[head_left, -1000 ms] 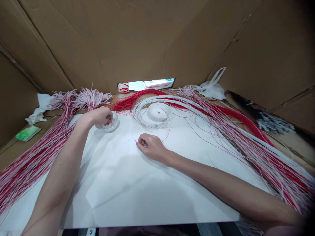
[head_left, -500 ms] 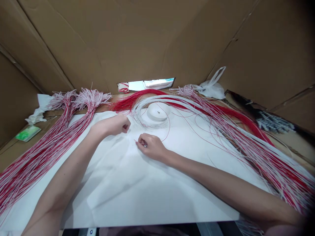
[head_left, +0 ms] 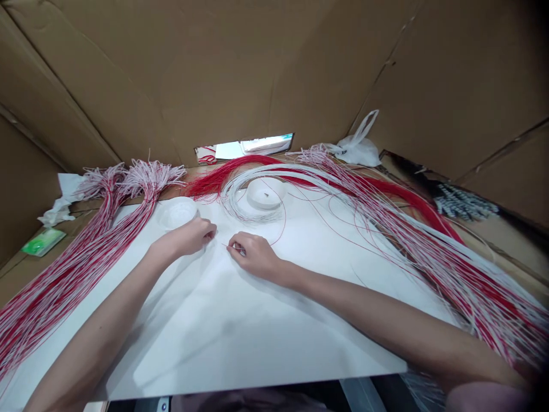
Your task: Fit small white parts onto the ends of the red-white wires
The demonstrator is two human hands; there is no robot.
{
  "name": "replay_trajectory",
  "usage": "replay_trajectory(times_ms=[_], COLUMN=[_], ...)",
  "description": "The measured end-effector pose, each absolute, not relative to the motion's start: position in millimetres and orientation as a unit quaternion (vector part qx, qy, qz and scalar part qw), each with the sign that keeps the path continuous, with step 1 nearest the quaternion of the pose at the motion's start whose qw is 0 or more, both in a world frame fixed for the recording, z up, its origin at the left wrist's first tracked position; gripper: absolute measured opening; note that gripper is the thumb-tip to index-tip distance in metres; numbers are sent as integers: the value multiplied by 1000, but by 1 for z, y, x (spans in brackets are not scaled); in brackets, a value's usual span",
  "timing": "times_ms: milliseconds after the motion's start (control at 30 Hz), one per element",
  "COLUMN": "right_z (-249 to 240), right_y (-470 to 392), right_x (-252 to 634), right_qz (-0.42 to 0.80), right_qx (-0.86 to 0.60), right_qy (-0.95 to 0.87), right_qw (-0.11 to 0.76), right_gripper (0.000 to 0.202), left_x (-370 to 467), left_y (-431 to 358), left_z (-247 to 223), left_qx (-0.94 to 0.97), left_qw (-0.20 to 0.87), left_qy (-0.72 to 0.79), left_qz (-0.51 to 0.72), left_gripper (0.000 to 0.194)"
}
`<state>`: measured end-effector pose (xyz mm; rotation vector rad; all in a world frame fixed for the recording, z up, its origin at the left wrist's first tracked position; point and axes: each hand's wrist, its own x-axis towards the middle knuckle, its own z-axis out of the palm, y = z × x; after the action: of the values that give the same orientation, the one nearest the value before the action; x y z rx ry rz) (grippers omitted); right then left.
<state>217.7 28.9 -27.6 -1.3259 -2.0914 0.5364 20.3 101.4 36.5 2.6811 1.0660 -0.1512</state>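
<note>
On the white board [head_left: 240,343], cord bundles [head_left: 68,286] lie at ten o'clock, seemingly clear of the arms. A bowl [head_left: 162,216] sits at eleven, within easy reach of the left hand [head_left: 193,236], fingertips together, contents unclear. The right hand [head_left: 256,256] pinches red thread [head_left: 285,218] centrally, near its tip, probably for control.

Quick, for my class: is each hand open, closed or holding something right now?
Left hand: closed, fingers curled in; whether it holds anything cannot be told.
Right hand: closed, pinching a thin red strand.
</note>
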Motion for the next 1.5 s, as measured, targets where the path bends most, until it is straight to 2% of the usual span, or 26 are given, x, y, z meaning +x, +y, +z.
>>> replay_trajectory(times_ms=[300, 400, 667, 800, 967, 1200, 1500], right_z=[-27, -26, -32, -33, -31, -30, -28], right_y=[28, 27, 29, 29, 29, 29, 28], right_x=[219, 219, 219, 220, 220, 220, 220], right_qz=[202, 200, 194, 195, 205, 204, 213], right_qx=[-487, -491, -496, -487, -469, -442, -434], right_qy=[-797, -796, -777, -769, -755, -766, -773], right_qw=[296, 291, 335, 366, 409, 420, 411], right_gripper=[11, 13, 11, 8, 10, 12, 10], left_x=[-2, -2, -2, 0, 7, 15, 20], left_y=[59, 48, 37, 27, 15, 16, 19], left_z=[4, -10, -23, -25, -28, -30, -23], left_qx=[894, 878, 900, 911, 904, 878, 877], left_qw=[111, 140, 156, 141, 117, 106, 109], left_qy=[419, 422, 385, 355, 324, 339, 362], left_qz=[113, 178, 136, 157, 252, 321, 295], left_gripper=[33, 42, 48, 45, 36, 19, 12])
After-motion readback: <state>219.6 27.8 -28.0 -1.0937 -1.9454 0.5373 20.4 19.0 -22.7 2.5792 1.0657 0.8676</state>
